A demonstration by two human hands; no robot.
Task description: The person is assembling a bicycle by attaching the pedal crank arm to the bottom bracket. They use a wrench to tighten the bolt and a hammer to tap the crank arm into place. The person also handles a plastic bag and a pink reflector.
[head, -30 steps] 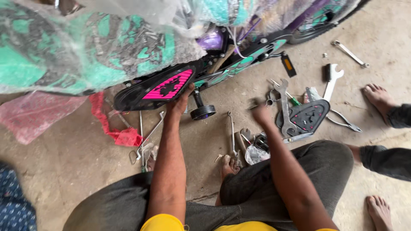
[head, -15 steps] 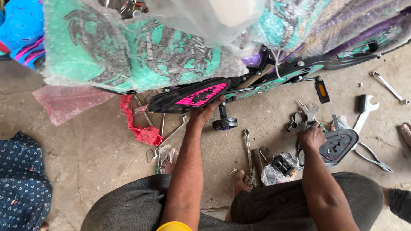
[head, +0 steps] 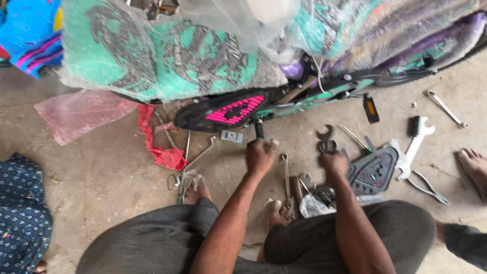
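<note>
Near the middle of the concrete floor (head: 101, 167), left hand (head: 259, 156) closed around a black pedal (head: 259, 129) just under the pink-and-black chain guard (head: 228, 111). Right hand (head: 333, 162) closed on a dark spanner (head: 325, 138), beside a black plastic cover (head: 374, 171).

Black chain guard (head: 228, 112) with pink grid, teal-and-grey printed wrap (head: 167, 56), red rag (head: 160, 147), dark grey trousers (head: 152, 243)
</note>
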